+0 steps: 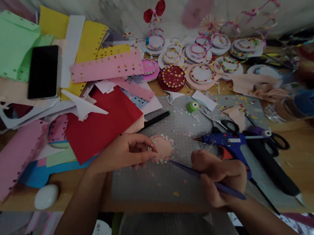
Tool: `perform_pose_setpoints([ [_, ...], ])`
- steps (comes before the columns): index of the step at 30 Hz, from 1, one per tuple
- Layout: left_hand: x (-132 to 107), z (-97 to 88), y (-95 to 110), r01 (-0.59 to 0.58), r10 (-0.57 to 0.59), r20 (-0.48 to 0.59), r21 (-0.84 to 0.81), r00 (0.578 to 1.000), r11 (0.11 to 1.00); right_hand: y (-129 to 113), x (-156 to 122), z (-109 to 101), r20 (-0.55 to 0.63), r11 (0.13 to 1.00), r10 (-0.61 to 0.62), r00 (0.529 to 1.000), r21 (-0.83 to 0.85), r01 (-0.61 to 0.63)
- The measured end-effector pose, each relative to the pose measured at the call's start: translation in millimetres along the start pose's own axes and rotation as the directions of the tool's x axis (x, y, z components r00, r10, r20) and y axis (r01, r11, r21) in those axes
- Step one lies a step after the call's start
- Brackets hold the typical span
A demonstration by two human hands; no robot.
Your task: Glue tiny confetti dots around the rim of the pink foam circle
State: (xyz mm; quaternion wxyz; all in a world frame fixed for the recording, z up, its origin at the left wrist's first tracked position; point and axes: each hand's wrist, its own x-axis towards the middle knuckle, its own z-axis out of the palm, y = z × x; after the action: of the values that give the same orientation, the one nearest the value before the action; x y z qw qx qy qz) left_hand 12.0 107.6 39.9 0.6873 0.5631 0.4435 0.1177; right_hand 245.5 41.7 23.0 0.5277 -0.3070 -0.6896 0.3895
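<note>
A small peach paper disc (163,148) lies on the grey cutting mat (142,184), its edge ringed with tiny pastel pieces. My left hand (132,151) pinches the disc's left edge between thumb and fingers. In my right hand (221,174) is a pair of dark blue tweezers (190,171), closed in the grip, with the tips by the disc's lower right edge. Just beyond that hand rests a blue glue gun (224,141), its nozzle facing the disc. A black pen (156,121) with a green end lies behind my left hand.
Scissors (228,125), a green paper punch (193,107) and a second glue-stained mat area hold scraps. Decorated discs and wire rings (172,78) line the wall. Coloured paper (102,120) and a phone (44,72) pile at left; a bottle (312,101) lies right.
</note>
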Motion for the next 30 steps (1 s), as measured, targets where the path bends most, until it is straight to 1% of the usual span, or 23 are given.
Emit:
perform_pose_setpoints([
  [3,0.2,1.3,0.6,0.029,-0.028,0.026,-0.06,0.999,0.998,3.5,-2.6,2.5,-0.015,1.0,-0.006,1.0,0.029,0.006],
  [5,-0.2,1.2,1.3,0.059,-0.056,0.038,-0.072,0.998,0.996,5.4,-4.9,4.3,-0.038,0.999,0.011,0.999,0.052,-0.009],
  [8,0.3,1.9,3.1,0.085,-0.081,0.062,-0.058,0.995,0.995,7.3,-6.8,5.6,-0.051,0.998,0.013,0.999,0.066,-0.01],
  [13,3.5,5.9,2.2,0.111,-0.104,0.144,-0.038,0.984,0.993,8.6,-5.6,4.4,-0.03,0.997,-0.003,1.0,0.075,0.005],
  [15,4.6,7.7,0.5,0.115,-0.107,0.162,-0.042,0.981,0.992,8.7,-5.5,4.3,-0.027,0.996,-0.006,1.0,0.084,0.008],
  [25,5.6,9.9,-2.8,0.124,-0.118,0.136,-0.034,0.984,0.992,10.7,-4.0,6.5,-0.042,0.994,-0.022,0.999,0.105,0.026],
  [30,5.8,10.7,-4.4,0.117,-0.112,0.128,-0.028,0.985,0.993,10.2,-3.9,7.4,-0.042,0.995,0.003,0.999,0.097,0.001],
])
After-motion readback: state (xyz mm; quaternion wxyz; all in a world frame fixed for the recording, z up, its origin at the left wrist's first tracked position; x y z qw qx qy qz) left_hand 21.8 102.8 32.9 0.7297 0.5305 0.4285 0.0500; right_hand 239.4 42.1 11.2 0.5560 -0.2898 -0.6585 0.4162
